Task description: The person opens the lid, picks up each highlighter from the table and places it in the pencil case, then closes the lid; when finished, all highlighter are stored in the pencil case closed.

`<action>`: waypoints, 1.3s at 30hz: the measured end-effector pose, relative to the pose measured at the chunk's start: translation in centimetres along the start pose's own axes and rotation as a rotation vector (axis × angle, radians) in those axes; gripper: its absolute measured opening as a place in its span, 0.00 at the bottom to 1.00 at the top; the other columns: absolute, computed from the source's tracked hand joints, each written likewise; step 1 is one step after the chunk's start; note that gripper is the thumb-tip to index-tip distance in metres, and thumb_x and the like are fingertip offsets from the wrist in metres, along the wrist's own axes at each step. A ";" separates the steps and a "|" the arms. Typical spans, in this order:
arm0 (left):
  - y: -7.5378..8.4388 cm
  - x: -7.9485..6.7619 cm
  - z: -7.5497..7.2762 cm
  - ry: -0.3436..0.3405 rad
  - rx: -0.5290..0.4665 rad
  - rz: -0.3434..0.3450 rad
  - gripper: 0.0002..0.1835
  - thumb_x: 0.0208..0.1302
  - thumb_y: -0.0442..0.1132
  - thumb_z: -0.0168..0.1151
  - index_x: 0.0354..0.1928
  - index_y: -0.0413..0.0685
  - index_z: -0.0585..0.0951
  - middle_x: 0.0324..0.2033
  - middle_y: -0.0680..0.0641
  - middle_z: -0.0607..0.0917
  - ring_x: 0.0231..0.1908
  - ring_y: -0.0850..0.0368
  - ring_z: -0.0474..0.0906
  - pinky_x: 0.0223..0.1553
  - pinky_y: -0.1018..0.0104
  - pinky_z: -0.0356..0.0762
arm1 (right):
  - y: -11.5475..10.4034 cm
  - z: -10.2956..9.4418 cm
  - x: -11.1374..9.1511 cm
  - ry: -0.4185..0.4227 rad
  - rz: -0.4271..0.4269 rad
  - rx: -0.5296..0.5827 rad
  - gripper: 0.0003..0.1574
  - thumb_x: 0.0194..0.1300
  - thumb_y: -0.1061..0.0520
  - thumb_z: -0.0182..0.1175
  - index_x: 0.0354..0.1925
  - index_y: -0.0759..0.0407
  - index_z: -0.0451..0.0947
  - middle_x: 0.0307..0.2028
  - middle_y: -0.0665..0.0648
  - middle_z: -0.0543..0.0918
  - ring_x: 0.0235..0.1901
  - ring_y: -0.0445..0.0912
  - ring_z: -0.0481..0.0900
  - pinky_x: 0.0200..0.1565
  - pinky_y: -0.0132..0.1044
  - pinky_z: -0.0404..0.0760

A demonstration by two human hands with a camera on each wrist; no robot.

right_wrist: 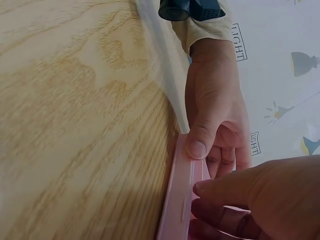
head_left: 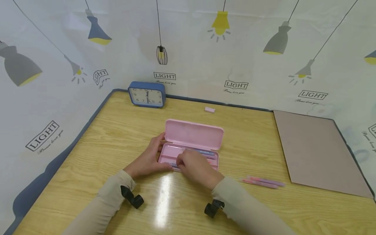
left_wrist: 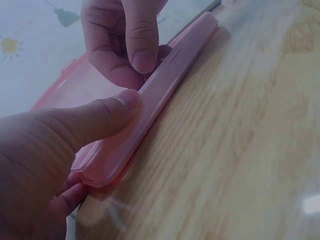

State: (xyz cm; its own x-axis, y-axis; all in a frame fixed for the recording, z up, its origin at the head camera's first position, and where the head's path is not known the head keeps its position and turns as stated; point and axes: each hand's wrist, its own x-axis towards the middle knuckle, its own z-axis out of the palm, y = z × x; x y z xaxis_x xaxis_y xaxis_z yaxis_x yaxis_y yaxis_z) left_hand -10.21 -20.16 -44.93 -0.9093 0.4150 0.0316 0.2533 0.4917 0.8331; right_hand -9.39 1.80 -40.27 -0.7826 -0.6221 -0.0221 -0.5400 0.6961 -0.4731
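A pink pencil case [head_left: 194,134] lies on the table with its lid raised. My left hand [head_left: 149,159] grips its left end, thumb [left_wrist: 112,117] on the front wall and fingers around the end. My right hand [head_left: 195,166] reaches into the case with bent fingers, thumb and fingertips [right_wrist: 202,187] right at the front wall. A blue-purple pen [head_left: 172,165] lies in the front compartment, overlapped by these fingertips; I cannot tell whether they pinch it. Several pens, among them a blue pen [head_left: 207,152], lie in the back compartment, partly hidden by my right hand.
Pink-and-purple pens [head_left: 262,182] lie on the table right of the case. Behind the case is a small pink eraser [head_left: 210,110]. A blue clock [head_left: 147,94] stands at the back left, and a flat pinkish-grey board [head_left: 318,151] lies at the right.
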 end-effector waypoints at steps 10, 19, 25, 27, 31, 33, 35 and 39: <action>0.4 0.1 0.0 -0.004 -0.014 0.000 0.67 0.45 0.50 0.81 0.78 0.56 0.41 0.69 0.42 0.58 0.62 0.46 0.71 0.63 0.50 0.71 | 0.7 -1.1 -1.4 -0.007 0.036 0.095 0.06 0.64 0.59 0.61 0.39 0.54 0.85 0.33 0.48 0.84 0.34 0.40 0.78 0.40 0.35 0.79; 0.3 0.1 0.0 -0.005 -0.041 0.017 0.67 0.44 0.46 0.82 0.78 0.56 0.42 0.69 0.41 0.58 0.62 0.46 0.71 0.63 0.50 0.70 | 2.6 -3.0 -3.1 0.042 0.016 0.150 0.04 0.64 0.59 0.63 0.37 0.55 0.84 0.31 0.47 0.83 0.31 0.38 0.75 0.36 0.31 0.77; 0.3 0.2 0.0 -0.011 -0.043 0.014 0.67 0.44 0.46 0.82 0.78 0.55 0.41 0.69 0.41 0.57 0.62 0.46 0.71 0.64 0.50 0.69 | 5.7 -4.8 -5.6 0.033 0.048 0.168 0.05 0.65 0.59 0.64 0.40 0.54 0.84 0.32 0.46 0.81 0.31 0.38 0.74 0.35 0.31 0.76; 0.4 0.3 0.0 -0.013 -0.034 0.011 0.67 0.45 0.46 0.82 0.78 0.56 0.41 0.69 0.41 0.57 0.62 0.46 0.71 0.64 0.50 0.69 | 6.9 -5.4 -6.7 0.029 0.073 0.171 0.05 0.66 0.59 0.63 0.40 0.53 0.83 0.32 0.45 0.81 0.32 0.38 0.74 0.34 0.31 0.76; 0.4 0.4 -0.1 -0.018 -0.013 0.008 0.67 0.45 0.48 0.81 0.78 0.57 0.41 0.69 0.41 0.57 0.63 0.46 0.70 0.64 0.50 0.68 | 9.3 -6.3 -9.0 0.033 0.117 0.160 0.05 0.67 0.58 0.62 0.41 0.52 0.83 0.31 0.45 0.80 0.31 0.38 0.74 0.33 0.30 0.76; 0.4 0.4 -0.2 -0.019 -0.013 0.006 0.67 0.45 0.48 0.81 0.78 0.58 0.42 0.69 0.42 0.57 0.63 0.46 0.69 0.64 0.50 0.69 | 10.3 -6.7 -10.1 0.038 0.140 0.151 0.05 0.67 0.58 0.62 0.41 0.53 0.83 0.31 0.45 0.80 0.31 0.38 0.73 0.33 0.30 0.76; 0.4 0.4 -0.1 -0.018 -0.031 0.006 0.67 0.45 0.49 0.81 0.78 0.59 0.42 0.70 0.42 0.57 0.63 0.45 0.69 0.64 0.49 0.69 | 11.3 -7.0 -11.1 0.044 0.162 0.143 0.05 0.68 0.58 0.62 0.42 0.53 0.83 0.31 0.45 0.80 0.30 0.37 0.73 0.32 0.30 0.76; 0.1 0.2 0.0 -0.014 -0.064 0.010 0.67 0.45 0.49 0.81 0.78 0.61 0.41 0.70 0.42 0.56 0.64 0.44 0.69 0.64 0.47 0.69 | 13.4 -7.2 -13.1 0.071 0.181 0.111 0.05 0.66 0.58 0.63 0.41 0.52 0.83 0.31 0.44 0.80 0.29 0.34 0.73 0.31 0.30 0.76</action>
State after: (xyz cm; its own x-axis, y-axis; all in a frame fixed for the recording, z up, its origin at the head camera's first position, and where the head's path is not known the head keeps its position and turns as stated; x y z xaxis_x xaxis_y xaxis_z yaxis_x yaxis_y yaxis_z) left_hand -10.39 -20.03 -44.80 -0.9019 0.4307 0.0326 0.2405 0.4379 0.8662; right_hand -8.60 21.87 -39.93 -0.8856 -0.4612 -0.0547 -0.3547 0.7476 -0.5615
